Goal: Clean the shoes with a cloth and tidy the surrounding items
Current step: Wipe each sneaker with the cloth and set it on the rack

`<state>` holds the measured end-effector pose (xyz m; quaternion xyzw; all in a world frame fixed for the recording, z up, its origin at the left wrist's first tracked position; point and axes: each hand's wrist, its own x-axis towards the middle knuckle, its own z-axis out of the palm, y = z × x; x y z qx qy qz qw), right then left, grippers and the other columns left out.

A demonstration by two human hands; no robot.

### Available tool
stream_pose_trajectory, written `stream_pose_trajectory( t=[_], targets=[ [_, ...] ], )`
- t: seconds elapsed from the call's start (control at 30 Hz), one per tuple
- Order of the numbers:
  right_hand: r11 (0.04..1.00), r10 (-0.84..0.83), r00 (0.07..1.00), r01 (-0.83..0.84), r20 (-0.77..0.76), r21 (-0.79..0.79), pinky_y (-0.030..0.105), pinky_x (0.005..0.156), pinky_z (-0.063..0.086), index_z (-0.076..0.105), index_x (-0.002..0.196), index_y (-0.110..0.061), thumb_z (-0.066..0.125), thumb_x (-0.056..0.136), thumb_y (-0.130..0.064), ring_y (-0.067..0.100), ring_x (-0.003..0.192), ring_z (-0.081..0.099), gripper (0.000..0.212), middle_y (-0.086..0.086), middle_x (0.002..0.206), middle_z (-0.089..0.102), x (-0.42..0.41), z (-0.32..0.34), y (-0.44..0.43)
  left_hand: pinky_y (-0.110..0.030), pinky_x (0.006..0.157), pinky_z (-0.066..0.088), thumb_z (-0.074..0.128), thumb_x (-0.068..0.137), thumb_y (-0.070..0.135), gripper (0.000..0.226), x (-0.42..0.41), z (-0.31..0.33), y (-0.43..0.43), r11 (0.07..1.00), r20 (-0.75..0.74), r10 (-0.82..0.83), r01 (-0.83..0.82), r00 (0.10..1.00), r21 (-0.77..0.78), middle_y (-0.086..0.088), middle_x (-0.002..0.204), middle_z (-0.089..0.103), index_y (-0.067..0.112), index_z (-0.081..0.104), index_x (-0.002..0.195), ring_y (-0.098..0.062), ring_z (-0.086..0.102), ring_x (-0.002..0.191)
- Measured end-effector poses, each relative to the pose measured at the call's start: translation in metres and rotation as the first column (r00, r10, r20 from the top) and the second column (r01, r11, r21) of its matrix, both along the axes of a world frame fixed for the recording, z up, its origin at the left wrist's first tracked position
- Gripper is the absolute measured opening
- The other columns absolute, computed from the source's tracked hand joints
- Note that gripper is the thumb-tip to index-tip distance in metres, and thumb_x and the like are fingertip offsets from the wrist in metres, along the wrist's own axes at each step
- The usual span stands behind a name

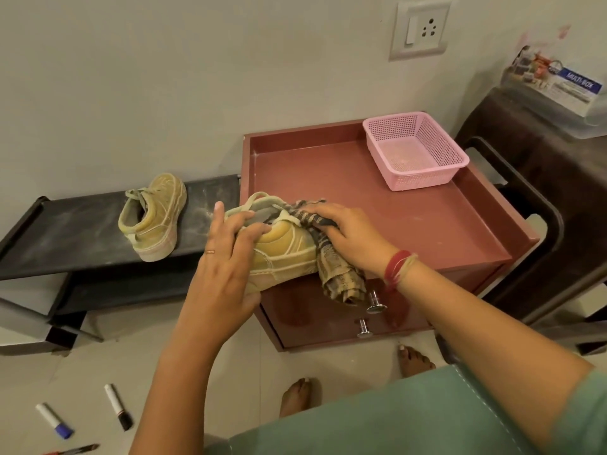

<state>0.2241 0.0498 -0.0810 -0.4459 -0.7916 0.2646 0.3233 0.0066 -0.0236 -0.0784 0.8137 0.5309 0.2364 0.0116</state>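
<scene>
Landmark: red cabinet (328,178), a low unit with a rimmed top and 2 drawer knobs (376,304) on its front.
Held shoe: 1 tan shoe (285,247) at the front left corner of the cabinet top. Whether it rests on the rim cannot be told.
Left hand: the left hand (226,257) grips the heel end of the shoe, fingers spread and curled over the collar.
Right hand: the right hand (348,238) holds a striped cloth (341,284) against the shoe's upper, fingers close together and bent over the cloth.
Obstruction: the cloth and the right hand cover the front part of the shoe. The loose end of the cloth hangs before the upper drawer, just beside the upper knob.
Second shoe: 1 matching shoe (154,218) stands upright on a dusty black rack (82,238) left of the cabinet.
Basket: pink basket (415,152) at the back right corner of the cabinet top.
Floor: 2 markers (54,420) lie well left of the cabinet front.
Right side: dark chair (542,178) stands beside the cabinet.
Wall: socket (418,27) above the cabinet.
</scene>
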Motion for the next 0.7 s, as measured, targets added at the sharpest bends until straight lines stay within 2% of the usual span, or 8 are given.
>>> stream_pose_trajectory(
  t=[0.1, 0.17, 0.23, 0.33, 0.43, 0.57, 0.63, 0.7],
  targets=[
    [0.985, -0.170, 0.978, 0.172, 0.123, -0.004, 0.027, 0.082, 0.043, 0.062, 0.119, -0.012, 0.045, 0.090, 0.002, 0.025, 0.101, 0.060, 0.037, 0.009, 0.109, 0.067, 0.006, -0.007, 0.009, -0.038, 0.114, 0.015, 0.084, 0.061, 0.003, 0.087, 0.000, 0.001, -0.001, 1.000, -0.030, 0.015, -0.015, 0.999, 0.012, -0.006, 0.146, 0.032, 0.023, 0.037, 0.132, -0.029, -0.001, 0.149],
    [0.960, -0.278, 0.960, 0.277, -0.021, -0.041, 0.019, 0.075, 0.044, 0.060, 0.122, -0.014, 0.045, 0.093, -0.001, 0.023, 0.098, 0.062, 0.035, 0.004, 0.105, 0.067, 0.008, -0.002, 0.013, -0.043, 0.114, 0.020, 0.086, 0.061, 0.010, 0.087, 0.002, 0.001, -0.002, 1.000, -0.042, 0.022, -0.021, 0.999, 0.024, -0.008, 0.148, 0.030, 0.023, 0.038, 0.132, -0.030, 0.000, 0.149],
    [0.984, -0.177, 0.969, 0.177, -0.173, -0.018, 0.009, 0.078, 0.041, 0.058, 0.126, -0.016, 0.046, 0.092, 0.000, 0.014, 0.101, 0.060, 0.039, -0.004, 0.109, 0.064, 0.000, 0.009, 0.005, -0.044, 0.110, 0.023, 0.089, 0.057, 0.019, 0.091, 0.006, 0.002, -0.003, 0.999, -0.022, 0.032, -0.032, 0.999, 0.011, -0.007, 0.150, 0.027, 0.024, 0.038, 0.132, -0.030, -0.001, 0.149],
    [1.000, 0.019, 0.997, -0.017, -0.077, 0.026, 0.014, 0.097, 0.037, 0.055, 0.130, -0.018, 0.047, 0.091, 0.002, 0.006, 0.115, 0.051, 0.045, -0.001, 0.127, 0.059, -0.012, 0.004, -0.005, -0.042, 0.107, 0.024, 0.088, 0.058, 0.020, 0.086, 0.009, 0.002, -0.002, 0.999, -0.008, 0.042, -0.042, 0.999, 0.014, -0.007, 0.149, 0.026, 0.024, 0.040, 0.130, -0.030, 0.001, 0.148],
    [0.995, -0.094, 0.992, 0.096, 0.086, -0.023, 0.017, 0.098, 0.035, 0.057, 0.129, -0.014, 0.046, 0.090, 0.003, 0.020, 0.121, 0.053, 0.043, 0.006, 0.128, 0.060, 0.001, -0.007, 0.007, -0.039, 0.104, 0.025, 0.085, 0.062, 0.018, 0.079, 0.009, 0.001, -0.002, 0.998, 0.004, 0.056, -0.056, 0.998, 0.028, -0.006, 0.149, 0.028, 0.024, 0.043, 0.128, -0.029, 0.003, 0.148],
    [0.999, -0.040, 0.999, 0.040, 0.000, 0.013, 0.001, 0.097, 0.029, 0.056, 0.130, -0.015, 0.046, 0.089, 0.005, 0.002, 0.117, 0.047, 0.046, -0.005, 0.126, 0.058, -0.003, 0.001, -0.007, -0.037, 0.102, 0.026, 0.086, 0.059, 0.016, 0.082, 0.010, 0.001, -0.001, 0.998, 0.000, 0.056, -0.056, 0.998, 0.027, -0.006, 0.149, 0.028, 0.025, 0.042, 0.128, -0.030, 0.004, 0.148],
    [0.999, -0.042, 0.991, 0.038, 0.127, 0.032, 0.019, 0.102, 0.039, 0.057, 0.129, -0.017, 0.046, 0.089, 0.003, 0.014, 0.119, 0.052, 0.046, 0.002, 0.127, 0.060, 0.001, -0.004, -0.006, -0.038, 0.102, 0.026, 0.088, 0.057, 0.016, 0.083, 0.009, 0.001, 0.000, 0.998, -0.006, 0.059, -0.059, 0.998, 0.015, -0.006, 0.149, 0.029, 0.024, 0.044, 0.126, -0.029, 0.005, 0.148],
    [0.990, -0.135, 0.940, 0.142, 0.314, 0.002, 0.039, 0.100, 0.043, 0.058, 0.127, -0.021, 0.044, 0.090, 0.000, 0.030, 0.115, 0.055, 0.045, 0.009, 0.125, 0.062, 0.018, -0.009, 0.003, -0.040, 0.104, 0.026, 0.088, 0.056, 0.017, 0.081, 0.008, 0.002, -0.001, 0.998, 0.007, 0.063, -0.063, 0.998, 0.012, -0.006, 0.149, 0.029, 0.022, 0.046, 0.125, -0.027, 0.005, 0.148]
  ],
)
